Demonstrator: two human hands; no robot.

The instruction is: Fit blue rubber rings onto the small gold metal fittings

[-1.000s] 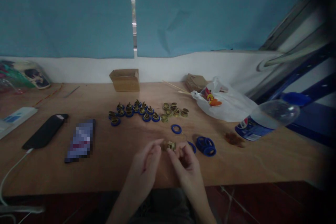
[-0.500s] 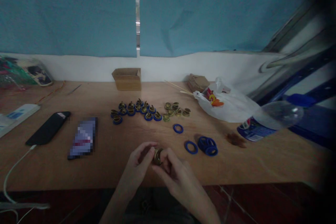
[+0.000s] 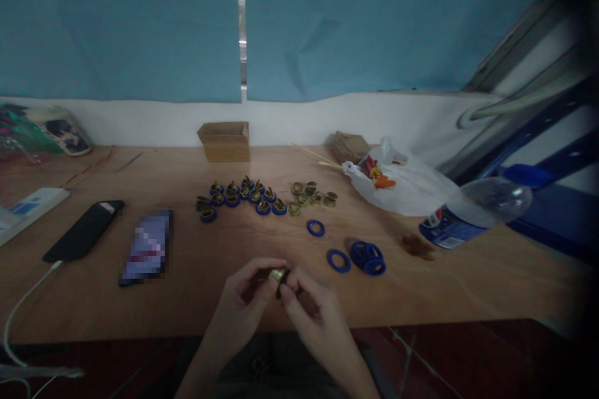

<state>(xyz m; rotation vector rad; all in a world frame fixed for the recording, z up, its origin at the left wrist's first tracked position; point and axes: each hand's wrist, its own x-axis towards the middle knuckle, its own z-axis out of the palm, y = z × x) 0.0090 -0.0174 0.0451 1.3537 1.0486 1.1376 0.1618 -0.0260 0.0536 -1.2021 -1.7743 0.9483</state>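
Observation:
Close above the table's front edge, my left hand [image 3: 248, 294] and my right hand [image 3: 314, 307] both pinch one small round brass-coloured metal piece [image 3: 277, 275]. Fingers cover part of it. Beyond my hands lies a cluster of similar brass pieces with blue rings [image 3: 233, 199] around their bases, several with a raised flap. Just right of that cluster are several bare brass pieces [image 3: 302, 201] without rings. Nearer to my right hand lie a single blue ring [image 3: 316, 228], another blue ring [image 3: 339, 260] and a heap of blue rings [image 3: 369, 259].
On the left are a black phone-like device [image 3: 84, 232] with a white cable, a pixelated phone-shaped object [image 3: 147, 248] and a white power strip [image 3: 32, 215]. A cardboard box [image 3: 226, 144] stands behind. To the right lie a plastic bag [image 3: 412, 190] and a bottle [image 3: 477, 212].
The brass piece has been turned between my fingers and now shows its bright side. My right hand's fingers have shifted their grip. The view has moved slightly.

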